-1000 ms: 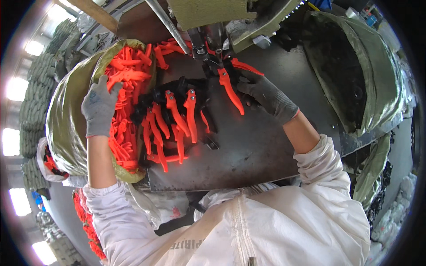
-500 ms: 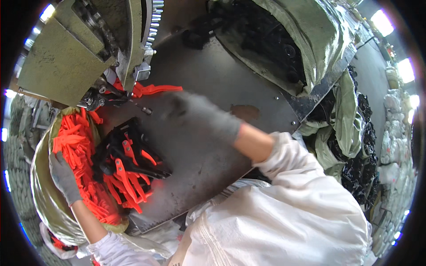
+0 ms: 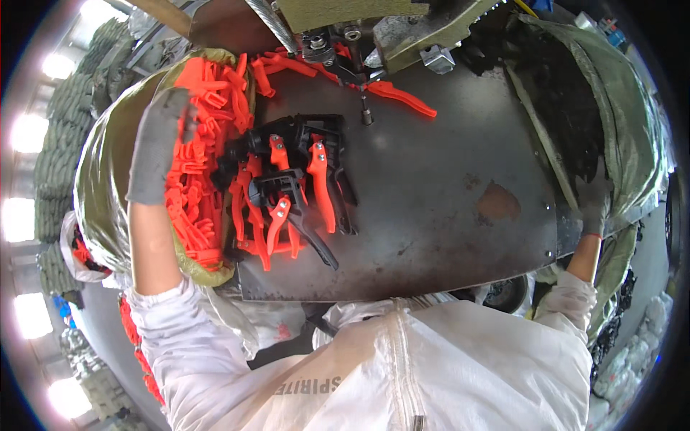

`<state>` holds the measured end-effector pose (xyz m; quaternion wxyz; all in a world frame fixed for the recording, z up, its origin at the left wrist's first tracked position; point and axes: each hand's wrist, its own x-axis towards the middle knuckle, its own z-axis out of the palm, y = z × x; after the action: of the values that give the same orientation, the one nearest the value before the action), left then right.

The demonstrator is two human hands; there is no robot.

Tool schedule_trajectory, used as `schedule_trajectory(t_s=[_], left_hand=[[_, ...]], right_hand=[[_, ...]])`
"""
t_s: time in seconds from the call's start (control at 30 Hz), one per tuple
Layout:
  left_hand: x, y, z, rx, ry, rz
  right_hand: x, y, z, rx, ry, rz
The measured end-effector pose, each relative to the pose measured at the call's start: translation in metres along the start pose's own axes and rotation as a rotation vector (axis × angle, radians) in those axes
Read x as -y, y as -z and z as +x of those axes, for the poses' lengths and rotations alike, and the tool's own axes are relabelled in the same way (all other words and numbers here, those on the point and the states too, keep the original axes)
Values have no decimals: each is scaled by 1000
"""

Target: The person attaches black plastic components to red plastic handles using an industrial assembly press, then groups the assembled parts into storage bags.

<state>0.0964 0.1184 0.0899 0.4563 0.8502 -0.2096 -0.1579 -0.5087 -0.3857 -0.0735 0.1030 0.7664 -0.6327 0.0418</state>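
Observation:
My left hand (image 3: 152,154), in a grey glove, reaches over a sack of red plastic handles (image 3: 198,165) on the left. Its fingertips are bent down among the handles and blurred, so any grip is hard to make out. At the far right, my gloved right hand (image 3: 594,197) reaches into an olive sack (image 3: 636,136) of black plastic parts (image 3: 553,79); its fingers blend into the dark parts. Between my hands, a pile of black-and-red hand tools (image 3: 320,179) with riveted lever handles lies on the metal table (image 3: 417,208).
A machine (image 3: 352,14) overhangs the table's far side, with a metal pin (image 3: 367,116) pointing down. Close to it lies a red lever (image 3: 402,98). More red handles (image 3: 287,63) lie behind the pile. A dark round container (image 3: 505,294) stands below the table's near edge.
My right hand has gone from beside the machine to the sack on the right. My left hand has moved farther up over the red handles. The view has turned.

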Motion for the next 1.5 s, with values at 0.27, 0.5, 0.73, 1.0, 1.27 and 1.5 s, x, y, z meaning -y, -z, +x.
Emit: schedule_trajectory(t_s=[0.27, 0.5, 0.73, 1.0, 1.27, 1.5], left_hand=[[-34, -177, -107, 870, -35, -349], [22, -231, -73, 732, -194, -137], [33, -200, -53, 582, 53, -178], [30, -187, -52, 549, 46, -338], [41, -190, -43, 515, 58, -459], [32, -195, -45, 491, 108, -475]], right_hand=[[69, -21, 34, 6, 259, 533], [41, 17, 20, -116, -112, 329], [25, 3, 48, -34, -96, 288], [76, -14, 73, -200, -217, 407], [79, 0, 34, -196, -66, 808], [150, 36, 1, 71, 179, 997]])
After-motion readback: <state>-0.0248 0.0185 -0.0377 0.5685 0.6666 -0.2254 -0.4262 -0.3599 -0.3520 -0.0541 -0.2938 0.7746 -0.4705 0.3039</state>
